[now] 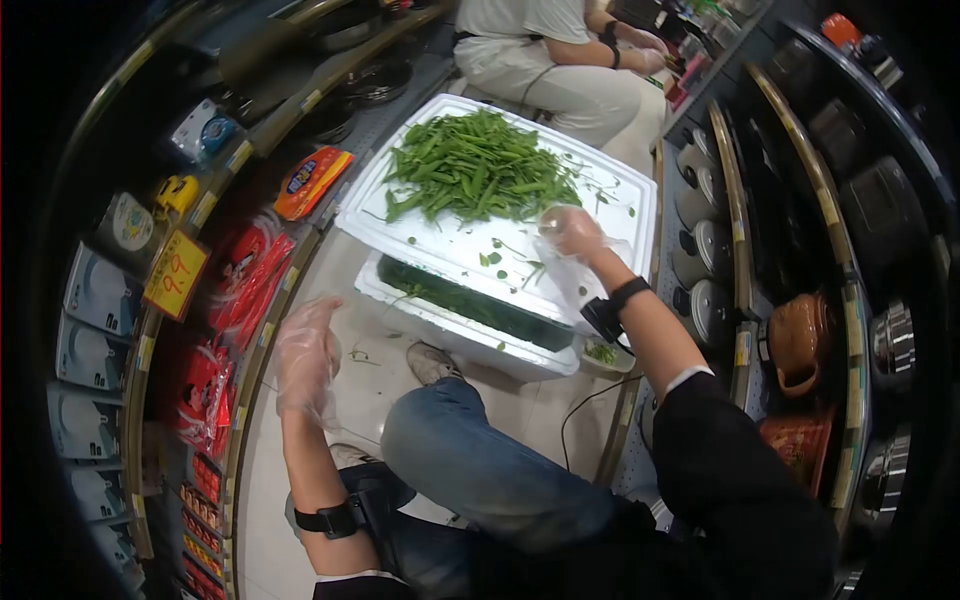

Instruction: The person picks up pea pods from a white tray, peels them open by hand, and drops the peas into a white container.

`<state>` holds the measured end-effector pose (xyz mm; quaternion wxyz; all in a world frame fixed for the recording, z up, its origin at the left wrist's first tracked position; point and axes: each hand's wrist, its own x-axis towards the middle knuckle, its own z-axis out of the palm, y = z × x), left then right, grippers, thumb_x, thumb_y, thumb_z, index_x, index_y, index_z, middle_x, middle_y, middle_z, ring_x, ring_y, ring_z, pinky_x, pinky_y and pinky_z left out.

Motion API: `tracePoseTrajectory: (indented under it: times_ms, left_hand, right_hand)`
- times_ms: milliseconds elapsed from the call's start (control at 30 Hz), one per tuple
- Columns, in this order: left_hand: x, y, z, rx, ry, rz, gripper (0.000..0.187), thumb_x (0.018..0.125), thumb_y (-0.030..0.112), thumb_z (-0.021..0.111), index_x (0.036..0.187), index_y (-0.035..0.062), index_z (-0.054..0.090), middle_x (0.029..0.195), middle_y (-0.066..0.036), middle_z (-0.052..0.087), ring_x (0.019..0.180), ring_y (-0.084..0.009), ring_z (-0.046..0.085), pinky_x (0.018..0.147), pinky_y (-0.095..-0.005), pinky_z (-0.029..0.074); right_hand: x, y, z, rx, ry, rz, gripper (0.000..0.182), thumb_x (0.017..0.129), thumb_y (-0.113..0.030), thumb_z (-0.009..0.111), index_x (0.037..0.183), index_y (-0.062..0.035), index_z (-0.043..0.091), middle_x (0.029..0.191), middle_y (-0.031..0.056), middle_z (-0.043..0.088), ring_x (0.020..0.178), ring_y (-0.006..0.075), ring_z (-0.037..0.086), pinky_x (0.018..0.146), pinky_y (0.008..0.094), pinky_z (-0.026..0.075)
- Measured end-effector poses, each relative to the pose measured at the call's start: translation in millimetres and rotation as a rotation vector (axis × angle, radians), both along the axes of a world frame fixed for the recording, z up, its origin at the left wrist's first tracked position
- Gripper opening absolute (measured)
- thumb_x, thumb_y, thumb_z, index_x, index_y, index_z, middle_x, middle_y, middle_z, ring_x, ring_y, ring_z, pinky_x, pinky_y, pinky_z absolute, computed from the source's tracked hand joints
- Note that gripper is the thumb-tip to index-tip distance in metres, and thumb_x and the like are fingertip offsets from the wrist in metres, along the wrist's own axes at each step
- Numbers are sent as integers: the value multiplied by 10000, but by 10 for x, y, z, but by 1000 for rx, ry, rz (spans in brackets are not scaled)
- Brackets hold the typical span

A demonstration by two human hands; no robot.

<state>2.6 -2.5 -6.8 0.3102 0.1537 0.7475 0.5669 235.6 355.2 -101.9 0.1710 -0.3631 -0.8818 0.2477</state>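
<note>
A heap of green vegetables (478, 165), long and pod-like with some leaves, lies on a white foam lid (440, 245). The lid rests askew on a white foam box (450, 335), whose open near side shows dark green contents. My right hand (575, 235), in a clear plastic glove, is at the lid's right side beside the heap. Its fingers are curled in, and anything between them is hidden. Left of the box, my left hand (308, 355) hangs in the air in a clear glove, fingers stretched out and holding nothing.
Shelves flank the aisle, with red packages (250, 275) on the left and lidded pots (703, 310) on the right. Another person (550, 60) sits beyond the box. A small tub of greens (603, 355) and a black cable (568, 425) are near the right shelf.
</note>
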Motion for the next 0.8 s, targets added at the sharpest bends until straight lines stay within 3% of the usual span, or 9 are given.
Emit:
tracePoseTrajectory:
  times_ms: [167, 433, 500, 567, 600, 633, 700, 767, 800]
  left_hand:
    - [-78, -110, -47, 7, -52, 44, 281, 918, 282, 516, 934, 36, 652, 492, 17, 404, 396, -71, 348, 399, -248, 271]
    - [-192, -318, -84, 17, -102, 31, 359, 936, 350, 482, 925, 31, 647, 488, -3, 426, 423, -94, 400, 427, -260, 311]
    - [-178, -321, -81, 29, -123, 24, 364, 936, 350, 477, 933, 29, 648, 488, -9, 431, 431, -98, 407, 436, -264, 317]
    - [-177, -319, -115, 27, -35, -40, 378, 934, 373, 477, 943, 37, 650, 549, -23, 482, 477, -85, 447, 456, -251, 342]
    - [-169, -326, -178, 33, -32, -37, 378, 934, 373, 477, 943, 37, 650, 549, -23, 482, 477, -85, 447, 456, -251, 342]
    - [-170, -325, -269, 78, 33, -92, 358, 928, 367, 506, 958, 39, 646, 597, -23, 507, 501, -86, 467, 475, -250, 371]
    - [-110, -291, -233, 130, 110, -143, 340, 923, 361, 534, 973, 41, 641, 645, -23, 532, 525, -88, 486, 493, -249, 399]
    - [49, -192, -138, 235, -52, -185, 280, 913, 252, 572, 1056, 13, 599, 690, -32, 552, 531, -80, 491, 475, -229, 407]
    - [76, -211, -91, 252, -78, -273, 325, 903, 231, 597, 1139, 10, 570, 843, -40, 589, 675, -89, 559, 594, -234, 476]
  right_hand:
    - [-598, 154, -100, 364, -581, 51, 211, 790, -167, 538, 922, -54, 656, 944, 209, 645, 865, 379, 627, 749, 435, 517]
    - [-480, 400, 8, 451, -788, 325, 292, 837, -295, 547, 991, -52, 590, 919, 199, 653, 842, 362, 635, 710, 460, 494]
    - [-311, 460, 27, 403, -646, 318, 315, 857, -340, 558, 970, -46, 571, 871, 186, 646, 769, 339, 628, 682, 423, 485]
    - [-197, 503, 94, 253, -201, 352, 263, 877, -292, 542, 961, -43, 549, 780, 142, 622, 704, 291, 597, 670, 395, 470]
    - [-204, 278, 222, 59, -20, 196, 181, 831, -160, 523, 924, -6, 546, 745, 79, 593, 651, 215, 546, 584, 330, 439]
    - [-223, 96, 393, 67, -16, 200, 181, 831, -160, 523, 924, -6, 546, 745, 79, 593, 651, 215, 546, 584, 330, 439]
    - [-246, -135, 648, -361, 87, 35, 204, 878, -213, 503, 926, -17, 534, 700, 38, 545, 611, 122, 478, 540, 266, 399]
    - [-311, -600, 935, -584, 272, 168, 232, 920, -277, 498, 865, -52, 488, 678, 41, 536, 507, 91, 445, 439, 244, 350]
    - [-379, -760, 1008, -629, 310, 213, 237, 920, -283, 503, 861, -54, 485, 673, 42, 535, 493, 90, 442, 425, 246, 340]
